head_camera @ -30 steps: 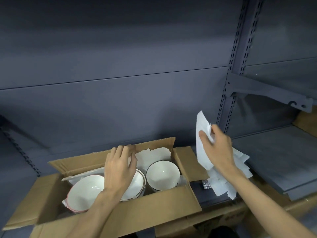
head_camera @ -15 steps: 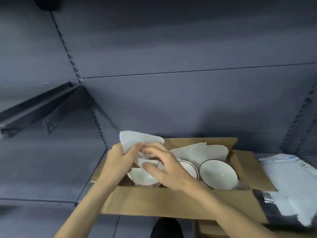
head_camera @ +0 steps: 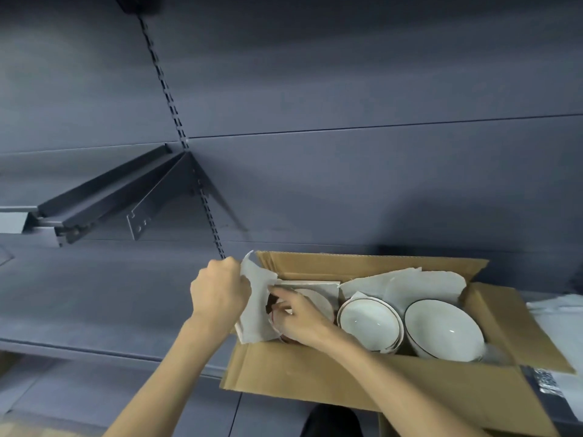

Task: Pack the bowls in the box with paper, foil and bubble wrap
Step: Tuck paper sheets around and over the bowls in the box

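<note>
An open cardboard box point(head_camera: 315, 370) sits on a grey shelf. Inside stand two white bowls side by side, a gold-rimmed one point(head_camera: 369, 320) in the middle and a dark-rimmed one point(head_camera: 441, 329) at the right. A third, red-rimmed bowl point(head_camera: 318, 302) lies at the left end, mostly hidden. My left hand point(head_camera: 219, 290) grips a white paper sheet point(head_camera: 255, 307) at the box's left wall. My right hand point(head_camera: 298, 316) reaches into the left end, its fingers curled on the paper and the bowl's rim. More white paper point(head_camera: 407, 285) lines the back of the box.
A grey shelving wall with a slotted upright point(head_camera: 179, 134) rises behind. A metal bracket point(head_camera: 120, 197) juts out at the left. White paper sheets point(head_camera: 561, 313) and a strip of foil point(head_camera: 549, 383) lie to the right of the box.
My right hand carried a paper sheet from the pile at the right to the box's left end. Both hands now hold it down beside the left bowl; the view swung left.
</note>
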